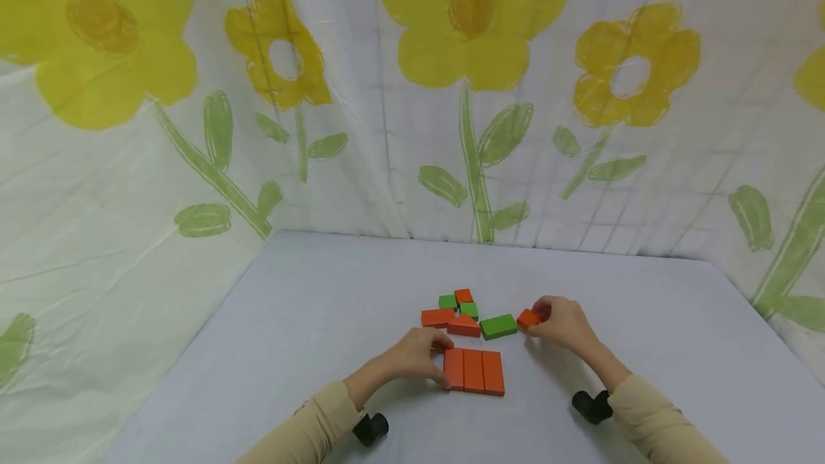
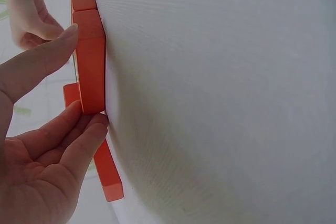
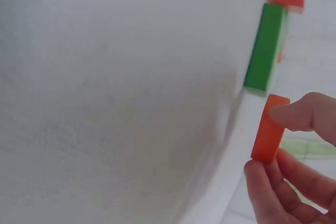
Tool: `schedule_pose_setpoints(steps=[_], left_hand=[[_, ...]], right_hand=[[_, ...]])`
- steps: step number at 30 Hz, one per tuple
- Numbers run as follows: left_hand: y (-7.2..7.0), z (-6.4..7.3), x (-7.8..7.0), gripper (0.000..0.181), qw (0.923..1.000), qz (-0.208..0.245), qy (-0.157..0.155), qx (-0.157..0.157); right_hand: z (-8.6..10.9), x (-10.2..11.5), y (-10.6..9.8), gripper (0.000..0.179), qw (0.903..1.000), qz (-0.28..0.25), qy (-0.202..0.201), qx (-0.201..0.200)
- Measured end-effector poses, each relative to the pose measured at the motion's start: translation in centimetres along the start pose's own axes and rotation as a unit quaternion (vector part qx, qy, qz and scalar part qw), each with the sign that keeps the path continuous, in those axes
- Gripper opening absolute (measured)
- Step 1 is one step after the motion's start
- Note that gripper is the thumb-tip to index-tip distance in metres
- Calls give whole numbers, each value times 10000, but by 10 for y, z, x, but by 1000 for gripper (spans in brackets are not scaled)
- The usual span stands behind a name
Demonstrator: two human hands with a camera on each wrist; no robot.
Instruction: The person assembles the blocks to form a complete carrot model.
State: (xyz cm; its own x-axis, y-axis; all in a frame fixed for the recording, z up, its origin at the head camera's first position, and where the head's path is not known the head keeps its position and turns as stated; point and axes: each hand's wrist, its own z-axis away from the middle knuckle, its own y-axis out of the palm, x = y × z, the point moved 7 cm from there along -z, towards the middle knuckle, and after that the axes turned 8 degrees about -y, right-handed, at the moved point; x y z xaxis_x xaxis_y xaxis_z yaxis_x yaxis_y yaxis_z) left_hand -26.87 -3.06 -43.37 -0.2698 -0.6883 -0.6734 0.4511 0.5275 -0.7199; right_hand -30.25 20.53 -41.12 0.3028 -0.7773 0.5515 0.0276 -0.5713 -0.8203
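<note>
Three flat orange-red blocks (image 1: 473,371) lie side by side on the table, edges touching. My left hand (image 1: 415,358) holds the leftmost block (image 2: 91,72) by its ends, thumb at one and fingertips at the other. To the right, my right hand (image 1: 566,324) pinches a small orange block (image 3: 270,129) between thumb and fingers. In the right wrist view that block appears raised off the table, tilted a little. A green rectangular block (image 1: 499,327) lies just left of it, apart from the fingers.
Behind the row sit an orange-red rectangular block (image 1: 437,318) and a wedge-like orange-red one (image 1: 465,326). Small green blocks (image 1: 447,301) and a small orange block (image 1: 463,296) cluster farther back. A flower-painted sheet (image 1: 361,127) hangs behind the white table (image 1: 322,292).
</note>
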Motion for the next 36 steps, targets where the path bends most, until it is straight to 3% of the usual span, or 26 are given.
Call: schedule_pose_setpoints(steps=[4, 9, 15, 22, 26, 36], left_hand=[[-1, 1, -2, 50, 10000, -37, 40, -3], [-1, 1, -3, 50, 9999, -88, 51, -29], [-1, 0, -3, 49, 10000, -57, 12, -30], [-1, -1, 0, 49, 10000, -58, -47, -21], [-1, -1, 0, 48, 9999, -33, -115, 15], [-1, -1, -3, 47, 10000, -69, -23, -2]], right_hand=[[10, 16, 1, 31, 9986, -425, -301, 9], [31, 44, 11, 31, 9914, -1003, -757, 356], [53, 76, 31, 30, 9713, -1681, -1209, 1170], [67, 95, 65, 30, 9497, -1817, -1514, 2051], [69, 100, 75, 28, 9492, -1670, -1577, 2151], [71, 109, 73, 14, 9597, -1012, -1805, 1901]])
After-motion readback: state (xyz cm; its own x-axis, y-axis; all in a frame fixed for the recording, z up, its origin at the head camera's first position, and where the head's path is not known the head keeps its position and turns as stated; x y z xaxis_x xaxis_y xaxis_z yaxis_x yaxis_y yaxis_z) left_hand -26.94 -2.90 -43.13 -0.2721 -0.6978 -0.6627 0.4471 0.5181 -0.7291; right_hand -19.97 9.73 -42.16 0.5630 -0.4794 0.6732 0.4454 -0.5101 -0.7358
